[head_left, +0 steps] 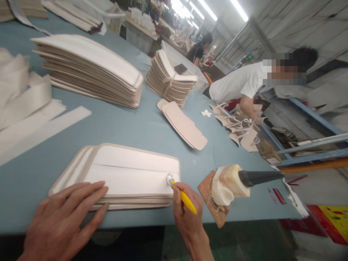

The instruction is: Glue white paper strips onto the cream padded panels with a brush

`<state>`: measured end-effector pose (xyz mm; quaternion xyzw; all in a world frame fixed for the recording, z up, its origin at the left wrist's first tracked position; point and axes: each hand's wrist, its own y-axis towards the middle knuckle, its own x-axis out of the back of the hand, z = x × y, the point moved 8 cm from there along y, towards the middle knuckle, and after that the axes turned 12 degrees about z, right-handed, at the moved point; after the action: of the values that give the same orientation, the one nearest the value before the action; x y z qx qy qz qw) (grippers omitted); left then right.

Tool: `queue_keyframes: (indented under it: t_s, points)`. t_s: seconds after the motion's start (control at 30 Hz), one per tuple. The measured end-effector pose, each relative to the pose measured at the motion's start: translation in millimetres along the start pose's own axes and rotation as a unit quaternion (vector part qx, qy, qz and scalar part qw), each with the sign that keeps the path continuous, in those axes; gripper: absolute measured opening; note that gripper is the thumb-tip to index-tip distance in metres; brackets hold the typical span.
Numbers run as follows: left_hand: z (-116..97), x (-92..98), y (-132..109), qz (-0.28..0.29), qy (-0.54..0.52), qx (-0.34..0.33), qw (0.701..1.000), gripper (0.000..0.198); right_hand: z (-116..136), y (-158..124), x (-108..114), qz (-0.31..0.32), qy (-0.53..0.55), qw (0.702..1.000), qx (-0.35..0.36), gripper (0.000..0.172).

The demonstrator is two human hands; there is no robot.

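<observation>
A brush (187, 201) with a yellow handle is gripped in my right hand (190, 214), its pale bristles touching the right end of the top white panel (130, 181). That panel has a beige border and a thin dark line along its length. It lies on a low, fanned stack of similar panels. My left hand (65, 214) rests on the stack's front left edge, fingers stretched out. To the right of my right hand stands a glue bottle (231, 181), crusted with cream-coloured residue and with a black nozzle, on a stained brown board (219, 217).
Behind are a tall panel stack (92, 72), a tied bundle (171, 78) and loose beige pieces (185, 125). Pale strips (46, 134) lie left. A co-worker (239, 81) in a white shirt handles beige pieces (244, 127) at the far right. Red tools (278, 195) lie near the table's right edge.
</observation>
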<state>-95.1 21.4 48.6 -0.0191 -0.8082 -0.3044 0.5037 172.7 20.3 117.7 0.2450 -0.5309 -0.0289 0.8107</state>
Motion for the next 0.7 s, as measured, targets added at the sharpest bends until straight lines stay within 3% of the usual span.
queue_keyframes:
  t_s: [0.17,0.4,0.47,0.6,0.7]
  points:
    - [-14,8.3,7,-0.002,0.055,-0.029,0.998,0.025,38,18,-16,0.036,0.01,0.997,0.069,0.028]
    - [-12,9.9,5,-0.005,0.027,0.003,1.0,0.023,76,41,-29,0.064,0.089,0.989,0.1,0.027]
    - [-12,10.1,3,-0.005,0.01,0.009,1.0,0.024,75,41,-37,0.066,0.115,0.989,0.069,0.027]
    - [-13,12.8,2,-0.018,-0.018,0.013,1.0,0.027,49,36,-56,0.077,0.201,0.973,-0.076,0.027]
    - [-13,17.1,1,-0.039,-0.016,0.015,0.999,0.025,49,39,-67,0.098,0.259,0.956,-0.099,0.027]
